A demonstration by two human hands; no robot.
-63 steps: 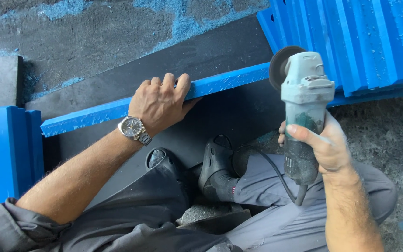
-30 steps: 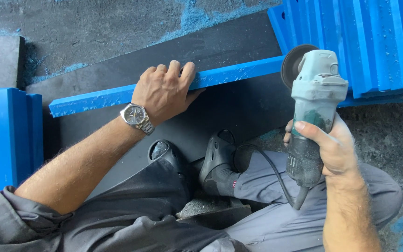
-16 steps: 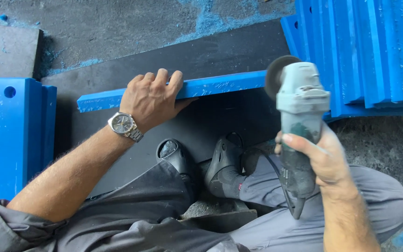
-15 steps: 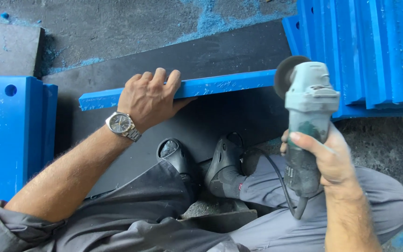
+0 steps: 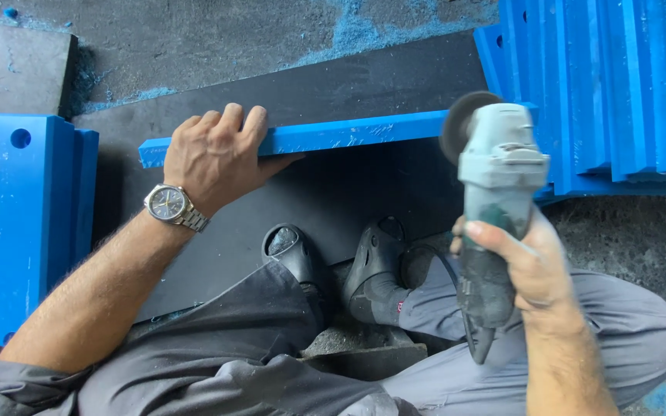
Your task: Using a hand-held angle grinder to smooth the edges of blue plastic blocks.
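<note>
A long blue plastic slab stands on its edge across a black mat. My left hand, with a wristwatch, grips its top edge near the left end. My right hand holds a grey-green angle grinder by its body. The grinder points away from me, its dark disc just beside the slab's right end. Whether the disc touches the slab I cannot tell.
Stacked blue slabs fill the upper right. More blue slabs with a hole stand at the left. A dark block lies at the upper left. Blue dust covers the concrete floor. My black shoes and grey trousers are below.
The view has shifted, so the slab and both hands sit further right in the picture. The grinder has wavered slightly near the slab's right end. My left hand keeps its grip.
</note>
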